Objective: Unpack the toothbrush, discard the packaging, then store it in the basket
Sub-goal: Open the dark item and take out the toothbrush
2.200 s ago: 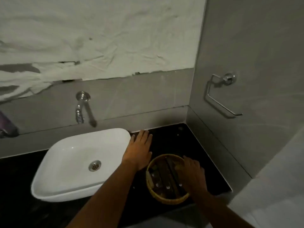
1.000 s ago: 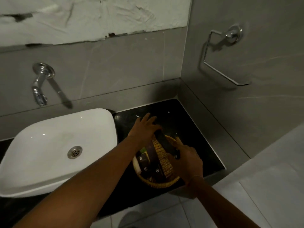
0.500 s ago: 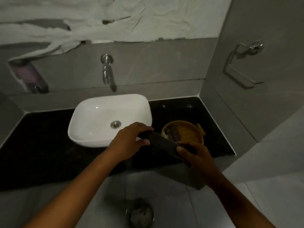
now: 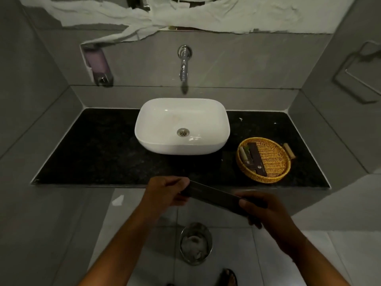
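Observation:
A long dark toothbrush box (image 4: 212, 197) hangs level in front of the counter's front edge, closed. My left hand (image 4: 165, 193) grips its left end and my right hand (image 4: 266, 211) grips its right end. The round wicker basket (image 4: 274, 159) stands on the black counter at the right, holding a few more dark boxes (image 4: 256, 158) and small tubes along its left side. A metal waste bin (image 4: 195, 243) with crumpled paper inside stands on the floor below my hands.
A white basin (image 4: 182, 124) sits mid-counter under a wall tap (image 4: 184, 62). The black countertop (image 4: 103, 145) spreads to the left. A soap dispenser (image 4: 99, 65) hangs on the left wall and a towel ring (image 4: 358, 79) on the right. My sandalled foot (image 4: 228, 277) shows at the bottom.
Both hands lifted the dark box out of the basket and drew it back over the floor. The view has pulled away, so the whole counter and the bin show.

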